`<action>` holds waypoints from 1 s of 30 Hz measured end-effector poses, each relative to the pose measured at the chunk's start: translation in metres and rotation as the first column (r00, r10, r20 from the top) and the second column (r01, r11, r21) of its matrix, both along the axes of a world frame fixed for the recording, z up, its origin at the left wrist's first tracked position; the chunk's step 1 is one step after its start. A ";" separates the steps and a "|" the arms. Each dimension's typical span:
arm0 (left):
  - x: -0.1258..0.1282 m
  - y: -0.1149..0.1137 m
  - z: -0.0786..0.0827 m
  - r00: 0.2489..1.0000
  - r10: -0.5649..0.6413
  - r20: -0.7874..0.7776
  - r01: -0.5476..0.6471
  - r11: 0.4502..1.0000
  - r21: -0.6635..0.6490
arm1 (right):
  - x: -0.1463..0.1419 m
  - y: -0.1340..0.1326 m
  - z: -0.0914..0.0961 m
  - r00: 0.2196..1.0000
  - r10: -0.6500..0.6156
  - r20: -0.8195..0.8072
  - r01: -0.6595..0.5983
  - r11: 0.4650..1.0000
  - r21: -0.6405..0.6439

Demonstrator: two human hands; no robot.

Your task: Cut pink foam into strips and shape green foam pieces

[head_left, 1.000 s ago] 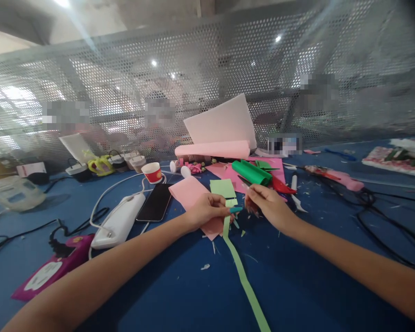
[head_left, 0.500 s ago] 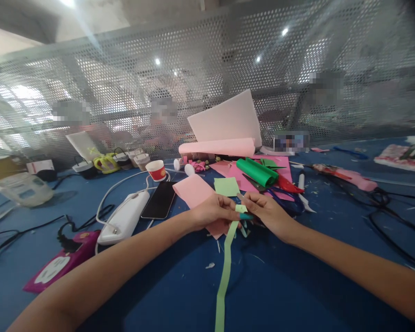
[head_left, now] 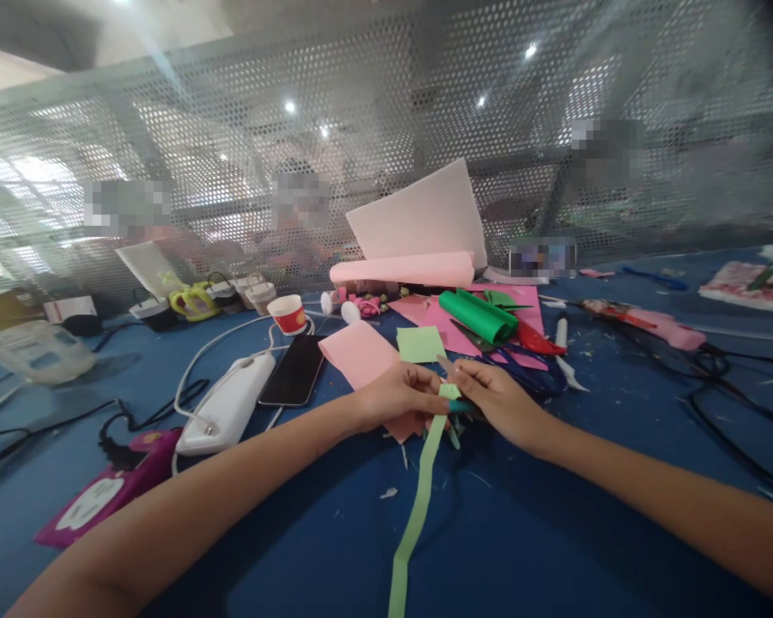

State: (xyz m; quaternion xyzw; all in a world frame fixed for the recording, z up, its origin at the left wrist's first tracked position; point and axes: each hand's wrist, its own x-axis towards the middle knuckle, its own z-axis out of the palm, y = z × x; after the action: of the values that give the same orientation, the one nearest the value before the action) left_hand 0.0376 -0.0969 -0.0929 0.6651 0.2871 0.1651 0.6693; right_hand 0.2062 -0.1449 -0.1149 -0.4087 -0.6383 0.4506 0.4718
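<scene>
While both forearms slant inward from the lower left and lower right, we note the hands close together just right of centre, at the upper end of a light-green paper strip (head_left: pixel 418 506). Left hand (head_left: pixel 399 396): fingers curled, thumb extended rightward; we record thumb and fingers pinching the strip near its top. A teal tip shows at the thumb, too small for us to identify. Right hand (head_left: pixel 499 402): fingers bent, thumb reaching up and left, a narrow pointed tip projecting past it. We cannot tell whether these fingers also grip the strip. From the left hand's pinch the strip runs down in a loose bend to the bottom edge, over the blue tabletop (head_left: pixel 309 524). Just beyond the hands we log a light-green paper square (head_left: pixel 421 345); pink paper (head_left: pixel 357 352) extends partly behind the left hand. Right of centre: glossy green roll (head_left: pixel 477 316). Left of centre: black smartphone (head_left: pixel 293 369).
</scene>
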 end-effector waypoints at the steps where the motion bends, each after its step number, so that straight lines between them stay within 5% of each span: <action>1: 0.000 0.000 0.000 1.000 0.009 0.009 -0.009 1.000 -0.003 | 0.000 -0.001 0.000 1.000 0.002 -0.017 -0.002 1.000 -0.025; 21: 0.004 -0.006 0.002 0.999 0.029 0.044 -0.036 0.988 0.149 | -0.003 -0.005 0.006 0.964 0.042 -0.264 -0.102 0.970 -0.219; 26: 0.005 -0.007 0.011 0.966 0.215 0.145 -0.258 0.844 0.470 | 0.000 -0.003 0.010 0.940 -0.086 -0.329 0.011 0.975 -0.223; 30: 0.004 -0.008 0.015 0.979 0.173 0.108 -0.204 0.814 0.544 | 0.000 -0.006 0.013 0.936 -0.051 -0.348 -0.034 0.971 -0.236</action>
State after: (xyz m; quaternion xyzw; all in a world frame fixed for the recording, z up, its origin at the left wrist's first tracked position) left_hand 0.0413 -0.1053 -0.0777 0.7933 0.2737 0.3243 0.4367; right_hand 0.2061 -0.1511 -0.1014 -0.3779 -0.4831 0.5876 0.5278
